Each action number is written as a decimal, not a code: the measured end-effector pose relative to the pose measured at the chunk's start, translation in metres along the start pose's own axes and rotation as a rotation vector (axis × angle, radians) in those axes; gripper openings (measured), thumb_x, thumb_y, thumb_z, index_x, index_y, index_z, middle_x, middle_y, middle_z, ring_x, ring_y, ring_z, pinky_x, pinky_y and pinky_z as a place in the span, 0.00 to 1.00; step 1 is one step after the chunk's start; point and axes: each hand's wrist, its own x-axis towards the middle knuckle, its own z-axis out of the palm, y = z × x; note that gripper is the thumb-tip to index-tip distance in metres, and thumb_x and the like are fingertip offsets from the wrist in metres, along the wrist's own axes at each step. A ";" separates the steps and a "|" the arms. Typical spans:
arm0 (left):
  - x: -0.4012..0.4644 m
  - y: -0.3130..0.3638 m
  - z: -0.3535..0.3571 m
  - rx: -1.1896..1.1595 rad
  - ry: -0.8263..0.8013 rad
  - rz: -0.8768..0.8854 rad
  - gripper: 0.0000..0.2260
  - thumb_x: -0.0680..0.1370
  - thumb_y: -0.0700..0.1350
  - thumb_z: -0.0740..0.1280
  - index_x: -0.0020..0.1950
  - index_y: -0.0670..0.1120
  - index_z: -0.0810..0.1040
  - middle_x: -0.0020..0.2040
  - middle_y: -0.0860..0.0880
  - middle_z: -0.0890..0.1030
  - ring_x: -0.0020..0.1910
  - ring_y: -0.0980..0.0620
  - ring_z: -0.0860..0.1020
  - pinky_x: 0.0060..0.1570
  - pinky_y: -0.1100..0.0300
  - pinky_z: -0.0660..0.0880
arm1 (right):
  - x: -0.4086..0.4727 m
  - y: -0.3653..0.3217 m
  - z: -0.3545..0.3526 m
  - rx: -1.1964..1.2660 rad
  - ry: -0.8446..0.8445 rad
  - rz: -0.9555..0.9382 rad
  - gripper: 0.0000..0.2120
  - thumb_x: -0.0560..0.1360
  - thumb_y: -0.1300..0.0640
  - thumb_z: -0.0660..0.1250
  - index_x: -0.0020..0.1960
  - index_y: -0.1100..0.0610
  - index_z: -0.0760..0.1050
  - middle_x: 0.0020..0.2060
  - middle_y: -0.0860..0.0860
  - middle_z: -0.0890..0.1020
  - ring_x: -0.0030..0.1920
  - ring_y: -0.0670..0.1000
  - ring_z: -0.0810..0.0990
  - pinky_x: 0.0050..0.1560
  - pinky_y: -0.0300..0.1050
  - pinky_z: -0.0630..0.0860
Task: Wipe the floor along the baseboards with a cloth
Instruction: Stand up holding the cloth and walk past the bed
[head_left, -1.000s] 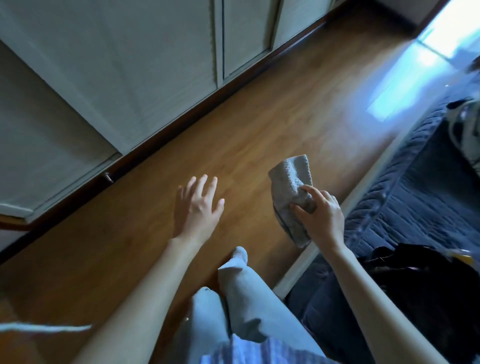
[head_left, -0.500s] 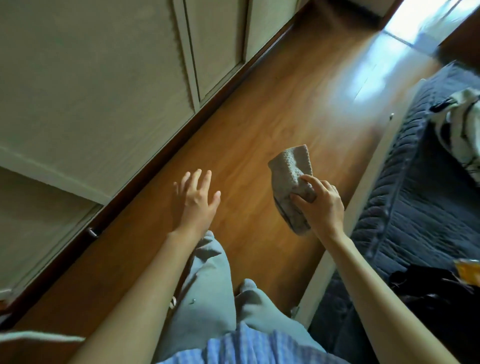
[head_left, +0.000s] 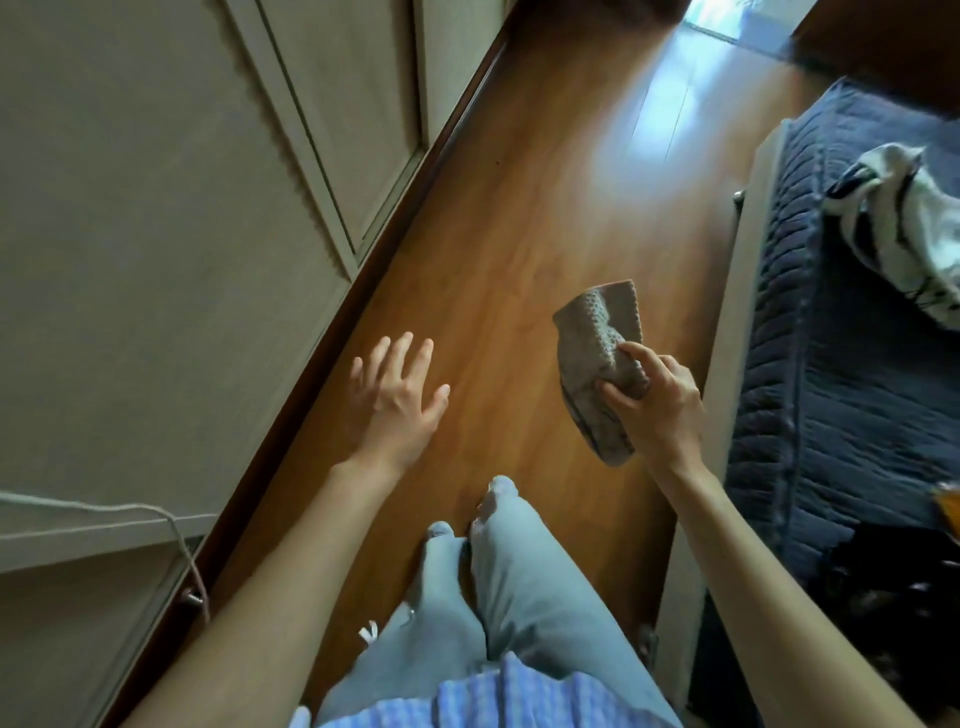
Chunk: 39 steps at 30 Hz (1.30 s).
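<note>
Head view suggests the wipe could miss the baseboard (head_left: 363, 270), since the right hand (head_left: 652, 410) pinches the cloth (head_left: 597, 364) in the air well apart from it, cloth sticking up past thumb and 1 finger, while the left hand (head_left: 397, 402) hovers spread.

Dim, soft; window glare on floor (head_left: 644, 130)
</note>
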 end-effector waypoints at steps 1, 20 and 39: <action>0.009 -0.001 0.000 0.005 -0.002 0.009 0.25 0.80 0.53 0.62 0.75 0.47 0.66 0.76 0.43 0.65 0.76 0.43 0.60 0.73 0.43 0.53 | 0.007 -0.001 0.002 -0.007 -0.001 -0.007 0.24 0.70 0.53 0.75 0.64 0.53 0.77 0.51 0.55 0.81 0.52 0.56 0.77 0.44 0.43 0.71; 0.308 0.073 0.012 0.030 -0.086 0.126 0.25 0.80 0.52 0.63 0.75 0.46 0.66 0.74 0.43 0.67 0.75 0.43 0.61 0.74 0.42 0.53 | 0.282 0.015 0.026 0.025 0.022 0.059 0.24 0.70 0.52 0.75 0.65 0.51 0.76 0.53 0.52 0.80 0.54 0.54 0.76 0.43 0.44 0.74; 0.623 0.104 0.024 0.076 -0.114 0.207 0.25 0.79 0.51 0.65 0.74 0.45 0.67 0.72 0.42 0.70 0.73 0.40 0.65 0.70 0.38 0.61 | 0.579 0.006 0.054 0.078 0.047 0.191 0.23 0.70 0.52 0.74 0.64 0.49 0.76 0.53 0.51 0.80 0.56 0.53 0.75 0.46 0.41 0.69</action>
